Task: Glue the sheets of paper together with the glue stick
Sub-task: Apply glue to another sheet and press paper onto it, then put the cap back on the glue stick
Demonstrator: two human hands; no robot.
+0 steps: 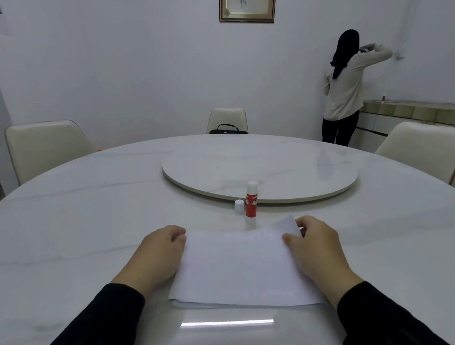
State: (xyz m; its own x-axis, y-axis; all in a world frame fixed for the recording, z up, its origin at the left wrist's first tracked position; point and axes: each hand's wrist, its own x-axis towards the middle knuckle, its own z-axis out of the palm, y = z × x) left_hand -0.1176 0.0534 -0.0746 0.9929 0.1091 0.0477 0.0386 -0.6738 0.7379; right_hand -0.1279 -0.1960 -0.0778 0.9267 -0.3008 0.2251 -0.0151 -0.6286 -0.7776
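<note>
1. Presently listed, item one: sheets of paper (241,265), white, stacked, lying flat on the surface (87,227) at lower centre of the frame; a lower sheet's edge shows at the near left corner; the far right corner is lifted.
2. Item two: left hand (159,251), at the stack's left edge, fingers curled at the far left corner. Whether its grip pinches the paper or only rests there cannot be told.
3. Item three: right hand (314,244), at the right edge, thumb over and fingers behind the raised far right corner; its grip pinches the top sheet.
4. Item four: glue stick (252,202), red body, standing upright just beyond the stack's far edge, centre of frame; its white cap (239,206) stands just beside it to the left. The stick appears uncapped, ready.
5. Step in hand, judged: squaring or parting the sheets before gluing.
6. Handling notes: hold the lower sheet still with the left hand; lift only the top sheet with the right, slowly, since thin paper creases readily. Match edges on all sides before pressing. Mind the upright stick; a sliding sheet could topple it.
</note>
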